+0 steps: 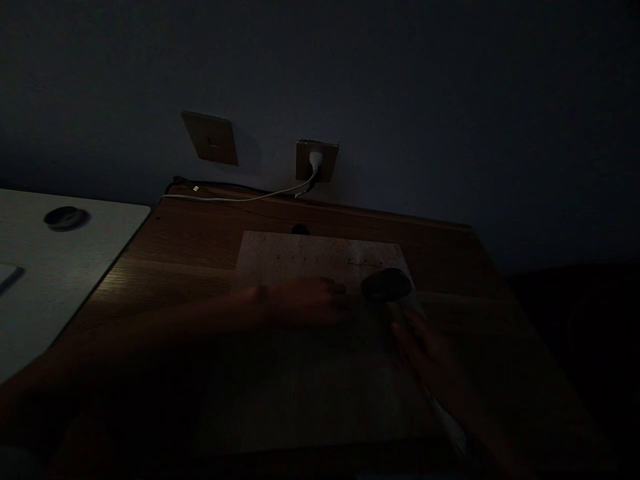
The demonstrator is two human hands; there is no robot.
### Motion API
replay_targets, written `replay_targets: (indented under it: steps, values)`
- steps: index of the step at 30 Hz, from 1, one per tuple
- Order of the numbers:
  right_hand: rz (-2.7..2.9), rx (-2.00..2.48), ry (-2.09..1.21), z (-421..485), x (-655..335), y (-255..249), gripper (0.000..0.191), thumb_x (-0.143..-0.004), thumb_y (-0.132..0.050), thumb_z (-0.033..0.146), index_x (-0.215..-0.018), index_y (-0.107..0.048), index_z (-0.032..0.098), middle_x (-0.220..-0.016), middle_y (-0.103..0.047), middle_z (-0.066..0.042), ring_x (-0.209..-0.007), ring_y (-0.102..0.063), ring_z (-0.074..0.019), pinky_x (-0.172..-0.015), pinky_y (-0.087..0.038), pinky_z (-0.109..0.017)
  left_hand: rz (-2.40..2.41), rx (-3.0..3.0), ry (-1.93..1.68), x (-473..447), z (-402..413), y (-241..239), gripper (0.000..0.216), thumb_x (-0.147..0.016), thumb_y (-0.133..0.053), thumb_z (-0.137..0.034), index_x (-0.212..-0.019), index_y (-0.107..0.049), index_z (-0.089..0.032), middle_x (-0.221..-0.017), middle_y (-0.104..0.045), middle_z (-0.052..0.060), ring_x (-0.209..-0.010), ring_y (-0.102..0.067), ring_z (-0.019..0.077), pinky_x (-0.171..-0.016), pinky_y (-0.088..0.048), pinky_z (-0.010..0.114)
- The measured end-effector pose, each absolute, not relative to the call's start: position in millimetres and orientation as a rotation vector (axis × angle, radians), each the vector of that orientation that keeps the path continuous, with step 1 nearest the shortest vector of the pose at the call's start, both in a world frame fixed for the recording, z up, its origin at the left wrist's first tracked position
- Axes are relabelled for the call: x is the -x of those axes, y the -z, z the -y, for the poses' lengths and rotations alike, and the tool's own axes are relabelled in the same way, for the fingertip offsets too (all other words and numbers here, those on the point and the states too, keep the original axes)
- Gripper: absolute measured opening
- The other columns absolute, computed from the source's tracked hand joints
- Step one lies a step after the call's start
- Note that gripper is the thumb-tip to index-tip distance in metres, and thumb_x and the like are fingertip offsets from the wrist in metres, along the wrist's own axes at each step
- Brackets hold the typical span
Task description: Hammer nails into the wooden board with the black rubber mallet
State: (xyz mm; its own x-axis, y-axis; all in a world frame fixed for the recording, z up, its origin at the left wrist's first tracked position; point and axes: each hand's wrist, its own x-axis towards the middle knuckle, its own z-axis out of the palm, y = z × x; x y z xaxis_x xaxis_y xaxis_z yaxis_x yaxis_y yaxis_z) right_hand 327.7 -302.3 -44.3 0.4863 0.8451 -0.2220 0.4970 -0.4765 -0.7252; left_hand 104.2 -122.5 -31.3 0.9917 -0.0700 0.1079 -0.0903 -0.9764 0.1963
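Note:
The scene is very dark. On a wooden desk (200, 230) lies a pale board (265, 243) with a row of several small dark marks near its far edge; nails or holes, I cannot tell. My right hand (425, 347) is wrapped round the handle of a mallet (385, 285), whose dark rounded head hangs over the board's far right part. To the left of that head, my left hand (313, 301) rests over the board with its fingers curled together. Whatever those fingers hold, if anything, is hidden in shadow.
Behind the desk, a wall socket (327, 160) holds a white plug (315, 160), its cable (235, 199) running left along the desk's back edge. A wall plate (210, 138) is further left. A white table (105, 247) bearing a dark round object (64, 218) adjoins the left side.

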Motion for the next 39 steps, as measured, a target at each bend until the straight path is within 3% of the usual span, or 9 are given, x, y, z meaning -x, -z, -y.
replay_targets:
  steps: [3, 7, 10, 16, 23, 31, 34, 39]
  values:
    - [1.053, 2.186, -0.768, 303.7, -329.3, 48.5, 0.065, -0.088, -0.06, 0.074, -0.126, -0.076, 0.024, -0.099, -0.081, -0.012, -0.099, -0.078, -0.0366, -0.075, -0.062, -0.045, 0.099, -2.853, -0.22, -103.0, 108.6, 36.1, 0.02, -0.102, -0.062, -0.011, -0.109, -0.076, -0.023, -0.108, -0.078, 0.007, -0.1, -0.073, 0.0214, -0.087, -0.057, 0.033]
    - [1.048, 2.215, -0.781, 304.5, -331.4, 51.7, 0.071, -0.085, -0.061, 0.077, -0.128, -0.075, 0.022, -0.124, -0.08, -0.017, -0.114, -0.075, -0.0395, -0.094, -0.06, -0.053, -0.27, -2.565, -0.438, -108.6, 83.2, 50.0, 0.02, -0.1, -0.061, -0.012, -0.112, -0.076, -0.018, -0.109, -0.079, 0.008, -0.096, -0.075, 0.0191, -0.085, -0.058, 0.029]
    - [1.048, 2.219, -0.792, 303.9, -332.7, 51.8, 0.076, -0.083, -0.06, 0.08, -0.128, -0.074, 0.021, -0.128, -0.078, -0.018, -0.118, -0.073, -0.0402, -0.101, -0.057, -0.056, -0.571, -2.397, -0.544, -116.4, 67.3, 63.0, 0.024, -0.093, -0.063, -0.007, -0.11, -0.077, -0.016, -0.104, -0.081, 0.007, -0.091, -0.076, 0.0187, -0.083, -0.058, 0.029]
    - [1.031, 2.207, -0.909, 305.0, -337.0, 51.3, 0.075, -0.086, -0.061, 0.078, -0.134, -0.072, 0.022, -0.105, -0.083, -0.013, -0.099, -0.078, -0.0368, -0.081, -0.063, -0.049, -0.697, -2.399, -0.594, -121.1, 61.9, 75.6, 0.024, -0.092, -0.064, -0.01, -0.111, -0.077, -0.018, -0.106, -0.082, 0.006, -0.096, -0.077, 0.0203, -0.087, -0.059, 0.031]
    - [1.048, 2.201, -0.721, 305.8, -332.9, 54.8, 0.073, -0.083, -0.062, 0.079, -0.127, -0.076, 0.022, -0.115, -0.081, -0.015, -0.106, -0.076, -0.0375, -0.088, -0.062, -0.05, -0.68, -2.373, -0.605, -117.0, 59.9, 79.4, 0.026, -0.089, -0.063, -0.008, -0.108, -0.078, -0.018, -0.101, -0.082, 0.005, -0.087, -0.076, 0.0181, -0.08, -0.058, 0.028]
    - [1.042, 2.212, -0.782, 307.5, -332.8, 53.6, 0.066, -0.089, -0.061, 0.073, -0.131, -0.076, 0.024, -0.084, -0.078, -0.01, -0.083, -0.076, -0.0342, -0.068, -0.061, -0.044, -0.643, -2.39, -0.64, -118.8, 60.2, 81.7, 0.023, -0.091, -0.063, -0.009, -0.107, -0.077, -0.017, -0.099, -0.081, 0.006, -0.087, -0.075, 0.0188, -0.08, -0.058, 0.03]
    - [1.023, 2.238, -0.838, 306.0, -331.5, 49.6, 0.069, -0.088, -0.06, 0.073, -0.132, -0.075, 0.022, -0.089, -0.08, -0.012, -0.081, -0.076, -0.0341, -0.066, -0.06, -0.044, -0.616, -2.438, -0.614, -117.9, 61.2, 80.5, 0.023, -0.092, -0.062, -0.008, -0.108, -0.077, -0.016, -0.101, -0.08, 0.007, -0.09, -0.075, 0.0203, -0.082, -0.057, 0.031]
    - [1.037, 2.197, -0.784, 303.5, -328.5, 47.9, 0.07, -0.084, -0.062, 0.078, -0.124, -0.076, 0.022, -0.114, -0.081, -0.016, -0.101, -0.077, -0.0363, -0.082, -0.062, -0.047, -0.568, -2.52, -0.584, -117.2, 63.6, 78.6, 0.026, -0.097, -0.057, -0.01, -0.112, -0.077, -0.016, -0.106, -0.078, 0.01, -0.093, -0.075, 0.0215, -0.084, -0.057, 0.032]
